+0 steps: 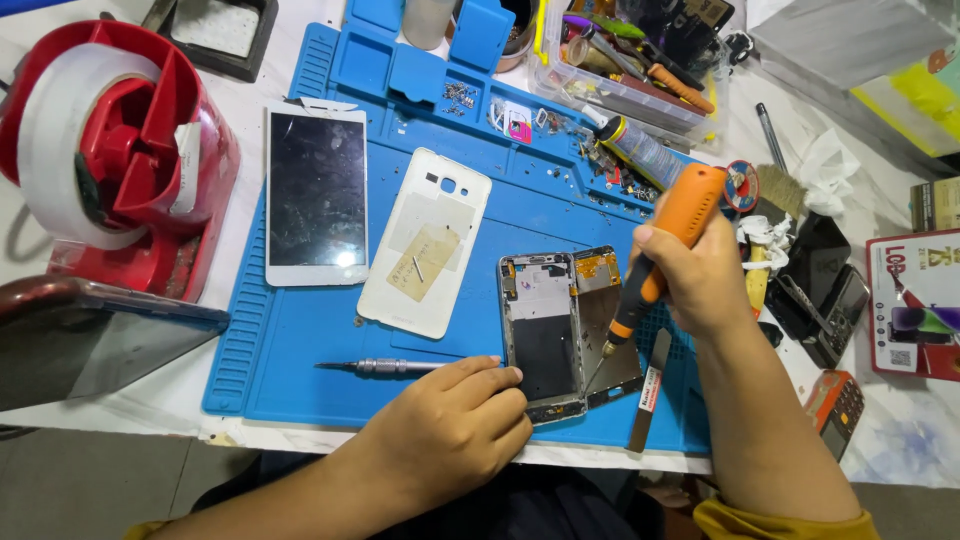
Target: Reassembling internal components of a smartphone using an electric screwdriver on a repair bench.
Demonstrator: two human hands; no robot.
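Note:
An opened phone frame (541, 335) lies on the blue work mat (300, 350), with a metal inner plate (606, 330) at its right side. My left hand (450, 425) rests on the mat, its fingertips pressing the frame's lower left edge. My right hand (690, 270) grips an orange electric screwdriver (665, 240), tilted, with its tip down on the inner plate. A white back cover (425, 240) and a white phone screen (316, 195) lie further left on the mat.
A thin silver hand screwdriver (385, 367) lies left of my left hand. A flat metal pry tool (648, 390) sits at the mat's right edge. A red tape dispenser (115, 150) stands far left. Tool boxes, a glue tube (640, 150) and other phones (825, 290) crowd the back and right.

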